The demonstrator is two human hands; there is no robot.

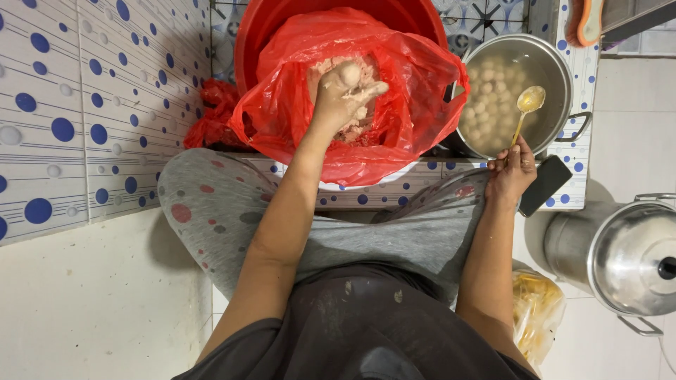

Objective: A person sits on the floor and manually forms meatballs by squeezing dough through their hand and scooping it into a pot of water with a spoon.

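Clearly the left hand (pixel 345 95) has its fingers clamped on a soft pinkish paste ball (pixel 350 73), above the red plastic bag (pixel 415 105) at twelve o'clock. It looks sticky, easily squashed; cradle underneath. The right hand (pixel 510 169) pinches a golden metal spoon (pixel 527 105) over the steel pot (pixel 556 63) at two o'clock.

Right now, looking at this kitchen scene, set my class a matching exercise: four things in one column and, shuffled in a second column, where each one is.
Things:
1. spoon
2. paste ball
3. open pot
4. lidded pot

Places:
A. on the floor at the far right
B. on top of the left hand, over the red bag
C. in the right hand, bowl end over the pot
D. on the tiled ledge, full of pale balls in liquid

Pairs: 1-C, 2-B, 3-D, 4-A
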